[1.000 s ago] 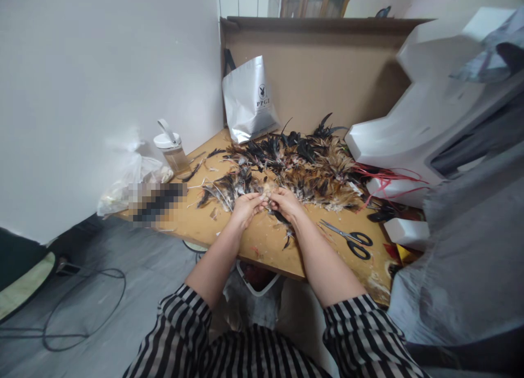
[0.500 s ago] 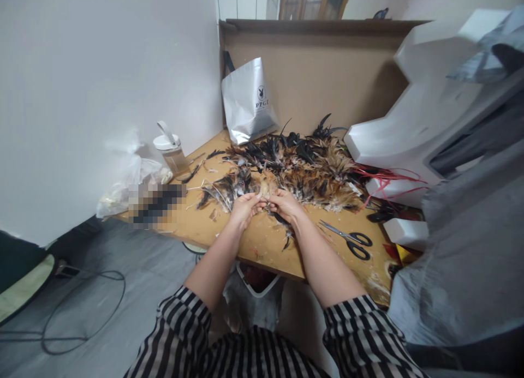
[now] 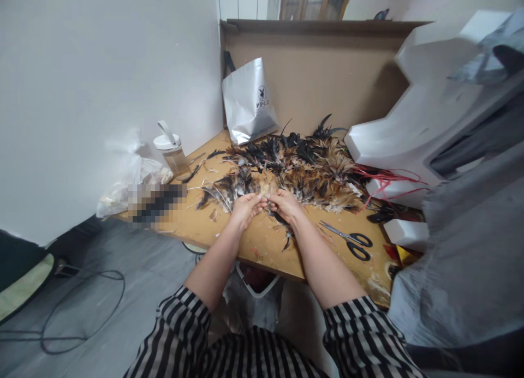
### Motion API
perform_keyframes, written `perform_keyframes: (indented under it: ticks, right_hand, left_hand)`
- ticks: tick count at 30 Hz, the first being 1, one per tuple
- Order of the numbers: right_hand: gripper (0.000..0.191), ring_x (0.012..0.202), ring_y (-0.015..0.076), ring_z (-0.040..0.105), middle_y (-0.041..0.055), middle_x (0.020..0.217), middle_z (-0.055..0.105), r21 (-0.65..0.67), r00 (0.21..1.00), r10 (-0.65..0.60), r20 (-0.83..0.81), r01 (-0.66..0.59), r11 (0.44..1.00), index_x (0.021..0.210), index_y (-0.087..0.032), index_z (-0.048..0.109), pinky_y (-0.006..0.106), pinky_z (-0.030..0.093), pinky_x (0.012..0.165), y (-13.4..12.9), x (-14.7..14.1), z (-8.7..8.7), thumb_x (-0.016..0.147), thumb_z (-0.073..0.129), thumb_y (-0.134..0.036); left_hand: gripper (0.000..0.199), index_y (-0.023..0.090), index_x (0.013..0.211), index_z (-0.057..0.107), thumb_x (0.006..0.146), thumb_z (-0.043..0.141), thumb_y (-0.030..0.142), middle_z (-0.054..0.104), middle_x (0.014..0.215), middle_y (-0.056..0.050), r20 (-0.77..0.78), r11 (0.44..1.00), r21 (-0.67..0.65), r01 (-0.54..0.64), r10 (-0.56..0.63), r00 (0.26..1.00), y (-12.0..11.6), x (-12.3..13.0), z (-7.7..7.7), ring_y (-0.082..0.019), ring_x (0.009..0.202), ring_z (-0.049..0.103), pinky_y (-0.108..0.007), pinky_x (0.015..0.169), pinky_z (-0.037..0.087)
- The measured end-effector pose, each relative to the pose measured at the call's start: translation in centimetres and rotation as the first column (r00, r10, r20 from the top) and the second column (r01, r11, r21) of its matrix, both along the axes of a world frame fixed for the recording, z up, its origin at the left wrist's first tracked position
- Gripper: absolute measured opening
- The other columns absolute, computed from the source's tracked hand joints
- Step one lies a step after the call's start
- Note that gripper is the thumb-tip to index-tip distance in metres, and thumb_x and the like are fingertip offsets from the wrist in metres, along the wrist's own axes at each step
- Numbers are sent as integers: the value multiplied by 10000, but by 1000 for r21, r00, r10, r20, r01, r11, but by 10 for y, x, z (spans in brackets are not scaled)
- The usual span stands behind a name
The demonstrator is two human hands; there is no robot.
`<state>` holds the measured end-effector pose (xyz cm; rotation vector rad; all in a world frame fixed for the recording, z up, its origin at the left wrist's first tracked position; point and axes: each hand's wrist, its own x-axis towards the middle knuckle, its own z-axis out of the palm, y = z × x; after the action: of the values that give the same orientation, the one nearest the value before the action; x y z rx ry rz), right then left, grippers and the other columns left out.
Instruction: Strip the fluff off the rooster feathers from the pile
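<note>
Both hands meet over the near part of the table, pinching a small light-brown feather bunch (image 3: 268,185) between them. My left hand (image 3: 247,207) is closed on its left side, fingertips together. My right hand (image 3: 285,204) is closed on the other side, almost touching the left. Just beyond lie piles of brown feathers (image 3: 319,187) and black feathers (image 3: 270,149) in rough rows. A few dark loose feathers (image 3: 286,233) lie under and beside my right wrist. Scissors (image 3: 347,240) with black handles rest to the right of my right forearm.
On the wooden table (image 3: 262,241) a silver bag (image 3: 249,102) stands at the back. A lidded cup (image 3: 174,154) and a clear plastic bag (image 3: 137,176) sit at the left. Red strings (image 3: 388,179) and white foam pieces (image 3: 405,233) are at the right. Below the edge is a white-rimmed bin (image 3: 257,291).
</note>
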<state>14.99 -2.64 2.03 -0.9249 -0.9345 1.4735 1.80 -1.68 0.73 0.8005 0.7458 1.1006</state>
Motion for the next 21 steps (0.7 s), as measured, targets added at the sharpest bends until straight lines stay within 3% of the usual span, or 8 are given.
perform_keyframes:
  ticks: [10,21]
  right_hand:
    - [329,393,37,380,-33,462,506,-21,1000,5,18,-4,1000,585,-142,489,171,248,385,0,1,1,467,763,-279]
    - [328,397,27,345,-41,477,487,-3,999,26,-31,-26,1000,571,-147,479,164,209,371,1,2,0,473,766,-270]
  left_hand:
    - [126,73,708,606,651,667,168,647,659,-67,-55,997,45,57,-54,997,-2,0,1,-71,551,587,-143,503,438]
    - [60,82,735,599,696,621,122,651,684,-63,56,998,-51,-29,32,998,3,-1,-1,-66,576,600,-124,498,434]
